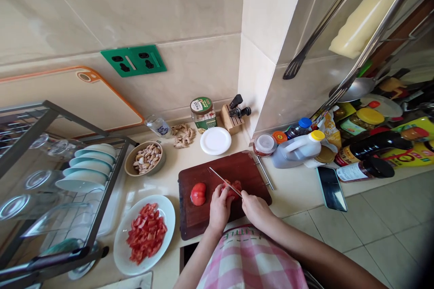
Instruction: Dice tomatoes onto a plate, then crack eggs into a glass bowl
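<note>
My right hand (255,210) grips the handle of a kitchen knife (222,179), whose thin blade points up and left over the board. Under the blade lies a piece of tomato (236,186), partly hidden by the knife and my fingers. My left hand (219,205) has its bent fingers pressed on that tomato, close beside the blade. Left of it, a tomato half (198,194) sits on the dark red-brown cutting board (190,222). A white oval plate (122,253) to the left bears a heap of chopped tomato (146,234).
Behind the board stand a small white plate (215,141), a knife block (231,120), ginger (183,135) and a bowl of garlic (148,159). A dish rack (115,176) flanks the left side. Bottles, a jug (298,150) and a phone (331,188) line the right.
</note>
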Action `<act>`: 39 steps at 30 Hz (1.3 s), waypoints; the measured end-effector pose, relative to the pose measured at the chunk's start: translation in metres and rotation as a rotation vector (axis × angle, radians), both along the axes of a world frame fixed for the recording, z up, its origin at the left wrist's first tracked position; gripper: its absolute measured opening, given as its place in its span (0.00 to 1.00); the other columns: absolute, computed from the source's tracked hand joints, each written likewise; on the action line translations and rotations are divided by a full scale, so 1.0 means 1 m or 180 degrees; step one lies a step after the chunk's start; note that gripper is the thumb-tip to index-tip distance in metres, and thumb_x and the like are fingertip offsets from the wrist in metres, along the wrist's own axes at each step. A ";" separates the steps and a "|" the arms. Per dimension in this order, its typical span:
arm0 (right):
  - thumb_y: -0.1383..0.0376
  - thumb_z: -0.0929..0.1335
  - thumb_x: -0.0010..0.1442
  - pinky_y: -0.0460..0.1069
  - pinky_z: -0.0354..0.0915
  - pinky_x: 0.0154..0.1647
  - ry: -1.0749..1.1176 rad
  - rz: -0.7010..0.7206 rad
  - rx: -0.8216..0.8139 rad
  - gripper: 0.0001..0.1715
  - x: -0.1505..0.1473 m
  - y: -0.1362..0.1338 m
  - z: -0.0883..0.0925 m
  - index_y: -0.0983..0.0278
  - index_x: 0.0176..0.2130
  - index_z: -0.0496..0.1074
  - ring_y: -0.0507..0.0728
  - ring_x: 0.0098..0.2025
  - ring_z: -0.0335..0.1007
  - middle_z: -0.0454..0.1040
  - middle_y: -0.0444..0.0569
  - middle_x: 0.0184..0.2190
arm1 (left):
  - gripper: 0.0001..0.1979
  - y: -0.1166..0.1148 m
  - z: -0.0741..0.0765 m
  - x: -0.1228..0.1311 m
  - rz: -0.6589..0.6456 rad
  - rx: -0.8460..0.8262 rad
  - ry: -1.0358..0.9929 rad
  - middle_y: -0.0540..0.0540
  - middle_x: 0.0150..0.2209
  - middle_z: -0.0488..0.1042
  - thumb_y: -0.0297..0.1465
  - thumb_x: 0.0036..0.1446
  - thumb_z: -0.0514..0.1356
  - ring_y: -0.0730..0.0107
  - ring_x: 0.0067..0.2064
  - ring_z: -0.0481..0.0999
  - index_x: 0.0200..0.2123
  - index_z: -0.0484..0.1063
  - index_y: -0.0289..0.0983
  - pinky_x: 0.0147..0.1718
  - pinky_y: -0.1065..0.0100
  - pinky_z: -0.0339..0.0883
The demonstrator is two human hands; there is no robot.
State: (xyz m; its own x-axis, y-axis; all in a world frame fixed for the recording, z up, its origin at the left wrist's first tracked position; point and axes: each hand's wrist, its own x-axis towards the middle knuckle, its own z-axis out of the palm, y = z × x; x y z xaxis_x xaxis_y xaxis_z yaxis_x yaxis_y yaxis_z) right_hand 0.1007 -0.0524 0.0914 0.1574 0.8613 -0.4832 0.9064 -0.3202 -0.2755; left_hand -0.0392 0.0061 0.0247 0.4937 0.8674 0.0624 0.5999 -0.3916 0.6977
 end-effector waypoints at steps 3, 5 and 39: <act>0.69 0.56 0.64 0.46 0.58 0.28 0.0073 0.0075 0.0145 0.13 0.005 0.000 -0.005 0.65 0.44 0.66 0.58 0.35 0.76 0.79 0.53 0.34 | 0.13 -0.001 -0.002 -0.001 0.0078 0.0027 -0.0062 0.43 0.50 0.67 0.26 0.58 0.55 0.62 0.50 0.69 0.46 0.69 0.40 0.51 0.58 0.67; 0.68 0.56 0.64 0.46 0.57 0.28 0.0118 0.0119 0.0293 0.12 0.009 -0.007 0.000 0.65 0.42 0.66 0.57 0.34 0.76 0.78 0.52 0.33 | 0.12 -0.001 -0.001 -0.001 0.0130 0.0040 -0.0114 0.43 0.49 0.67 0.26 0.57 0.55 0.63 0.49 0.70 0.44 0.70 0.41 0.50 0.59 0.68; 0.70 0.56 0.64 0.47 0.54 0.27 0.0131 0.0084 -0.0026 0.12 0.006 -0.014 0.005 0.65 0.41 0.66 0.58 0.35 0.76 0.78 0.54 0.34 | 0.13 -0.002 -0.003 -0.002 0.0107 0.0063 -0.0194 0.44 0.47 0.69 0.26 0.57 0.56 0.64 0.49 0.71 0.45 0.70 0.41 0.49 0.62 0.69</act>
